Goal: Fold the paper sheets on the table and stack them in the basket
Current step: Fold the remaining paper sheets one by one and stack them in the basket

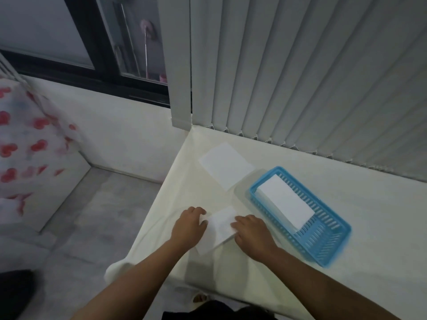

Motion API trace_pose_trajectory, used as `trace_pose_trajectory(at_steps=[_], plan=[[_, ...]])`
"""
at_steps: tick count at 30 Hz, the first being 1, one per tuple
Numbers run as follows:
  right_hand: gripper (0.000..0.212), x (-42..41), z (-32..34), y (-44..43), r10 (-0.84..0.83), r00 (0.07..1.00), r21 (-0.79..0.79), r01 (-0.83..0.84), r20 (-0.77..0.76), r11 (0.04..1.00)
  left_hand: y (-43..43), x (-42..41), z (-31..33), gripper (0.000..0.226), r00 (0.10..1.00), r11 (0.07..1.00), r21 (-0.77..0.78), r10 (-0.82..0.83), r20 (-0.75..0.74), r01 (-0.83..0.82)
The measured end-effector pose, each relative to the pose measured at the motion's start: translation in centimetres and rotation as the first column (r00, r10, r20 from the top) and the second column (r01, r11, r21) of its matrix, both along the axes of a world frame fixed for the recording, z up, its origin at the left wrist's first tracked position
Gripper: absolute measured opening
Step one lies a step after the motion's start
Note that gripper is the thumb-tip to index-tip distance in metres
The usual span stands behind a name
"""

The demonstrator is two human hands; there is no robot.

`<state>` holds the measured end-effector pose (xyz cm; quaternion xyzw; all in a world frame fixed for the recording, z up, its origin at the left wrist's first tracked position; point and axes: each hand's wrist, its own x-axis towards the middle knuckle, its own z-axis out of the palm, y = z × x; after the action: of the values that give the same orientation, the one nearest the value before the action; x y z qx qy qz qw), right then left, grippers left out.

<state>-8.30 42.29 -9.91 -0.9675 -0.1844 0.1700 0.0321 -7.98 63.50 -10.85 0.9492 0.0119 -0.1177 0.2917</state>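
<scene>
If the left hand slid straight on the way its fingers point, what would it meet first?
The left hand points away and slightly right, over the paper being folded. Beyond that is bare tablecloth, then probably the flat unfolded sheet near the blinds. The blue basket lies off to the right of that line.

A table point(300, 172) draped in a cream cloth stood against grey vertical blinds point(300, 77). Left of the blinds ran a dark-framed window point(92, 54) above a white wall point(120, 135). Below that wall lay a grey floor point(92, 215), dimly lit, with red-flowered fabric point(25, 153) at its left.
</scene>
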Motion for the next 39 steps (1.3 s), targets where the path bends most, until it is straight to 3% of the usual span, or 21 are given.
trace_pose_trajectory(at_steps=[7,10,13,15,18,21,24,28,30,33,36,39], plan=[[0.059,-2.6,-0.9,-0.4,-0.083,0.994,-0.086,0.077,-0.074,0.993,-2.0,1.0,0.6,0.046,0.991,0.997,0.077,-0.004,-0.134,0.014],[0.060,-2.8,-0.5,-0.6,-0.106,0.991,-0.088,0.099,-0.083,0.991,-2.4,1.7,0.8,0.031,0.982,0.990,0.131,-0.024,-0.186,0.049],[0.051,-2.6,0.6,-0.6,-0.166,0.985,-0.026,0.165,-0.049,0.986,-2.3,2.6,1.4,0.023,0.978,0.991,0.125,-0.031,-0.208,0.058],[0.042,-2.3,1.7,-0.4,-0.324,0.946,0.106,0.326,-0.035,0.940,-2.0,3.6,2.2,0.024,0.980,1.000,0.029,0.011,-0.198,-0.005],[0.034,-1.8,4.1,0.6,-0.588,0.777,0.384,0.626,-0.226,0.679,-1.5,5.4,4.1,0.012,0.967,0.947,-0.262,0.129,-0.218,-0.186],[0.038,-1.0,6.4,1.8,-0.621,0.586,0.460,0.805,-0.520,0.374,-1.8,6.1,6.2,0.010,0.919,0.692,-0.611,0.224,-0.325,-0.385],[0.045,-0.3,7.4,2.7,-0.512,0.380,0.412,0.910,-0.771,0.055,-3.2,5.6,7.6,0.024,0.891,0.444,-0.773,0.235,-0.389,-0.454],[0.022,1.0,8.3,3.0,-0.398,0.363,0.475,0.849,-0.842,-0.230,-5.4,4.2,8.2,0.024,0.888,0.234,-0.861,0.212,-0.408,-0.451],[0.010,1.5,8.9,2.6,-0.471,0.410,0.559,0.794,-0.782,-0.238,-6.1,3.7,8.4,0.021,0.886,0.152,-0.877,0.171,-0.430,-0.455],[0.016,1.7,9.1,1.5,-0.591,0.445,0.619,0.776,-0.673,-0.121,-6.7,4.2,8.9,0.013,0.863,0.062,-0.867,0.160,-0.480,-0.494],[0.016,1.4,9.4,0.2,-0.654,0.451,0.639,0.766,-0.607,-0.064,-6.9,5.8,9.5,0.012,0.843,0.065,-0.851,0.196,-0.500,-0.520],[0.021,1.1,9.3,-1.3,-0.685,0.402,0.658,0.737,-0.608,-0.151,-8.0,6.9,10.1,0.004,0.864,0.119,-0.862,0.185,-0.468,-0.492]])
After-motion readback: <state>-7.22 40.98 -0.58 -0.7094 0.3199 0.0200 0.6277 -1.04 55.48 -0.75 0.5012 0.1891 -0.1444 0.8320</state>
